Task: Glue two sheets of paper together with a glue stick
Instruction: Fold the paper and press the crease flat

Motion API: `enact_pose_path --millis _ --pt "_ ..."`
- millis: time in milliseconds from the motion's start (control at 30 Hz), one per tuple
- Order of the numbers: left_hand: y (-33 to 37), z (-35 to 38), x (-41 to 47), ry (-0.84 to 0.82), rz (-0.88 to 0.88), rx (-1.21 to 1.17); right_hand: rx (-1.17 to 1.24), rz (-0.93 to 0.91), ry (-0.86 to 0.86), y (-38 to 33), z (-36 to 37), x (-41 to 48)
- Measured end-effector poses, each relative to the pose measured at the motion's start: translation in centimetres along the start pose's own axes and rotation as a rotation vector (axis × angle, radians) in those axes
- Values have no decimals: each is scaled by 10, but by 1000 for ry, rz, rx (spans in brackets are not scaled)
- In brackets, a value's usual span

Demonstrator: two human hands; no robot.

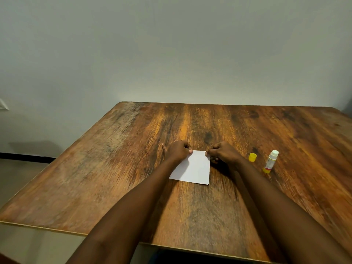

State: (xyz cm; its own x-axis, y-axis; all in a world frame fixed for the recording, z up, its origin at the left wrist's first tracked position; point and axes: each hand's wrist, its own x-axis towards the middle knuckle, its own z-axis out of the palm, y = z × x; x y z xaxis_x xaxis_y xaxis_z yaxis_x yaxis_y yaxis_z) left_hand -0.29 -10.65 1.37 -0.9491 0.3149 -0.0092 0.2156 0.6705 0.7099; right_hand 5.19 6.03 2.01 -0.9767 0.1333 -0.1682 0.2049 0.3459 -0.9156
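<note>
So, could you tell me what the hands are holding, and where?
The white paper: left hand pinches its far left corner, right hand its far right corner.

Plain pale wall (171,44), grey-green, unmarked. Brighter patch low on it, just above the table's far edge. Wood-grain table (118,168), brown with dark streaks, light edge band, far edge against the wall. Left: beige floor (19,174), black skirting (24,156) at the wall's foot. Small white fitting (2,105) on the wall at the left edge, cut off.
</note>
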Motion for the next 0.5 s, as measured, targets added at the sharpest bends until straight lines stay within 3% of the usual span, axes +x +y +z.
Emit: enact_pose_path --millis 333,500 --pt "-16 -2 -1 11 -91 -45 328 29 64 17 -1 11" --pt "-14 1 1 15 -97 -101 19 4 80 9 5 7"
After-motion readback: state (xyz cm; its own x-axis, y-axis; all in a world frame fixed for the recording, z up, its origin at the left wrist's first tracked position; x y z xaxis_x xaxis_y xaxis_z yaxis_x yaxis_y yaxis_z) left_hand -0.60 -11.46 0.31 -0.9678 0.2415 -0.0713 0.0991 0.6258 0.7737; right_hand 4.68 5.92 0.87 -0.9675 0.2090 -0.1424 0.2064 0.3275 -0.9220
